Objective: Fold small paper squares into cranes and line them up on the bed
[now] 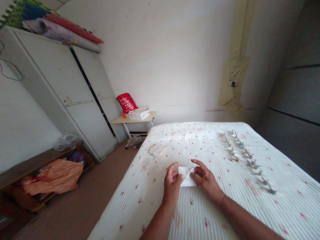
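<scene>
A small white folded paper lies on the white bed cover with red dots, near the middle of the bed. My left hand pinches its left edge with curled fingers. My right hand presses on its right side, fingers bent over the paper. A long row of several small folded paper figures runs along the right part of the bed. A few loose paper sheets lie on the bed's far left side.
White wardrobe stands at the left with rolled bedding on top. A small side table with a red bag and white boxes is against the far wall. A low wooden bench with an orange bag sits at the left. Brown floor runs beside the bed.
</scene>
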`<state>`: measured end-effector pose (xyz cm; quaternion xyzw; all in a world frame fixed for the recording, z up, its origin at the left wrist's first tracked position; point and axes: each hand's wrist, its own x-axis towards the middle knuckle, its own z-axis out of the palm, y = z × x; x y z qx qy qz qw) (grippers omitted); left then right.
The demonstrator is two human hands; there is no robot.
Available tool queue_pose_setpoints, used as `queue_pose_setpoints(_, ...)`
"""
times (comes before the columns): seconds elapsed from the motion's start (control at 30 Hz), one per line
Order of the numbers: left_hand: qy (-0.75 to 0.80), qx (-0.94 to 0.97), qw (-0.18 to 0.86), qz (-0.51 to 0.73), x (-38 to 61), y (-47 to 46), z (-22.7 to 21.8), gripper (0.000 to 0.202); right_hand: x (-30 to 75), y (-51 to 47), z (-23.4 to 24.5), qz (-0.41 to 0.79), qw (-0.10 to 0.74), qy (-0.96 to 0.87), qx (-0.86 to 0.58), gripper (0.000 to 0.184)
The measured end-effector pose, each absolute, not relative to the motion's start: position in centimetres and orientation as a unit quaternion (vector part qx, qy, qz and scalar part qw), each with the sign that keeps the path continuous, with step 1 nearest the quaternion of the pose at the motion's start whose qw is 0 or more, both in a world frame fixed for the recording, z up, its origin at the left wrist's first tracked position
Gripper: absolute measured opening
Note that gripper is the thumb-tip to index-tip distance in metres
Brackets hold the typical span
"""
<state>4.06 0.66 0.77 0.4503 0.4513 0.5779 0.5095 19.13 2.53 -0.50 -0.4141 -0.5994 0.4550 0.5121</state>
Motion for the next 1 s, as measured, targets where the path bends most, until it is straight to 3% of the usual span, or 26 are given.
queue_pose_setpoints(0.23,0.467,0.549,0.451,0.526,2.9,0.6,-0.3,0.030,19.4,3.1,-0.9,0.453,0.513,-0.575,-0.448,0.043)
queue_pose_setpoints(0.4,0.474,0.694,0.286,0.460,2.1,0.5,-1.0,0.051,19.4,3.2,-1.3,0.455,0.509,-0.578,-0.447,0.022)
queue_pose_setpoints(0.57,0.445,0.760,0.181,0.439,2.1,0.6,-1.1,0.058,19.6,3.0,-1.0,0.425,0.493,-0.604,-0.460,0.014)
queue_pose_setpoints(0.73,0.426,0.785,0.167,0.417,1.7,0.7,-0.8,0.057,19.7,3.0,-0.9,0.412,0.470,-0.620,-0.474,0.012)
queue_pose_setpoints(1.0,0.426,0.797,0.158,0.398,1.4,0.7,-0.8,0.039,20.2,2.9,-0.5,0.348,0.427,-0.663,-0.507,0.012)
